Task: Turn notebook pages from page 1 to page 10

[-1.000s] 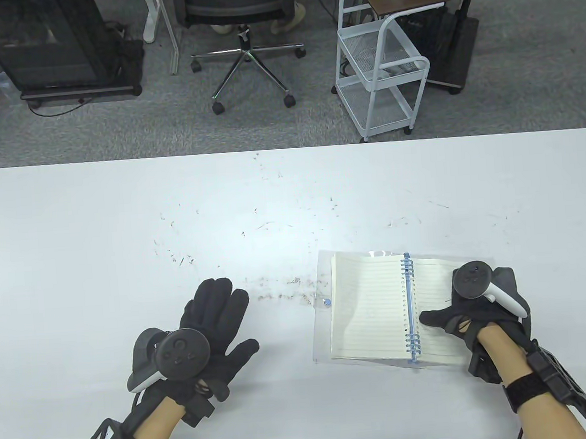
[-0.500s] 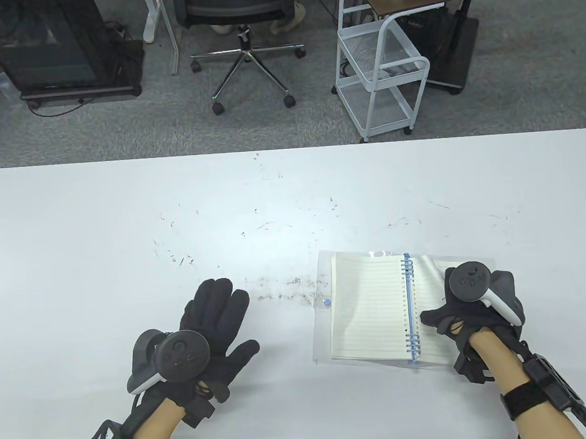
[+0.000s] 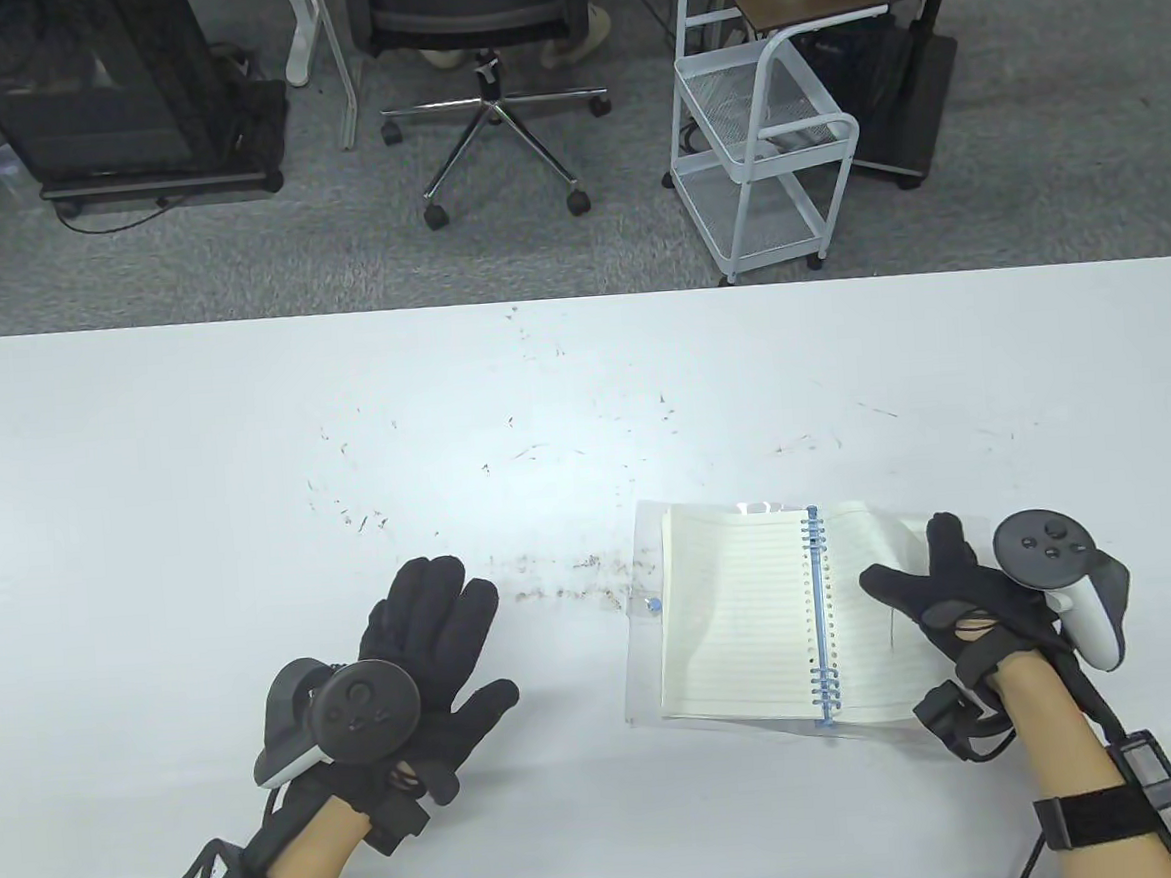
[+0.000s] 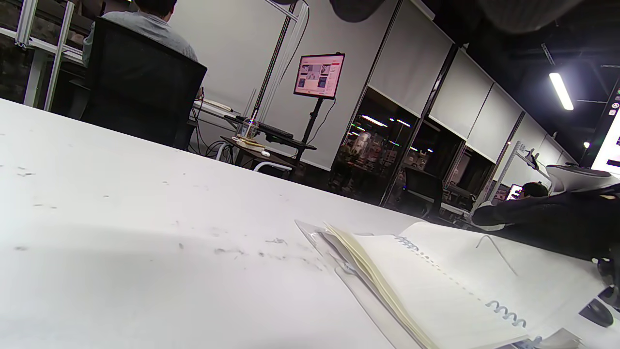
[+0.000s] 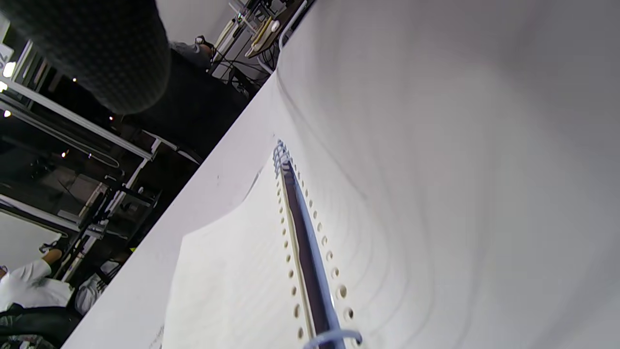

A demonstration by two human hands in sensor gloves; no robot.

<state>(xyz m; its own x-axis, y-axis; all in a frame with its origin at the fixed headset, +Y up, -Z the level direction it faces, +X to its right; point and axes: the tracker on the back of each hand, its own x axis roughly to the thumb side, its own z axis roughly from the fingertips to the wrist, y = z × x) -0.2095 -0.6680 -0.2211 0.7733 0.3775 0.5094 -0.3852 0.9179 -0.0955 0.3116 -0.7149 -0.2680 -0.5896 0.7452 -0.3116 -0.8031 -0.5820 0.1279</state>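
Black knit covers the left hand (image 3: 431,660), which lies flat on the table (image 3: 147,470) with fingers spread and nothing in its grasp, well apart from the notebook (image 3: 758,617). It looks parked there to stay clear of the pages; it pins nothing down.

Right of it, brown specks (image 3: 554,566) dust the smooth white tabletop in a loose trail toward the book. The notebook lies open near the table's front edge, right of centre, on a clear plastic cover (image 3: 643,655) that juts past the cream, ruled paper on the left. A small blue snap (image 3: 654,606) sits on that cover. The left stack shows several thin leaves fanned at the edge in the left wrist view, so some pages are probably already over, though no count can be read. A blue wire spiral (image 3: 819,623) runs down the middle through punched round holes.

On the far side of the spiral, the right page (image 3: 870,559) bows upward, its outer edge lifted. The right hand (image 3: 942,589) is at that edge, thumb on the paper's face and fingers seemingly behind it, likely pinching the sheet to carry it across the spiral; the contact itself is partly hidden.
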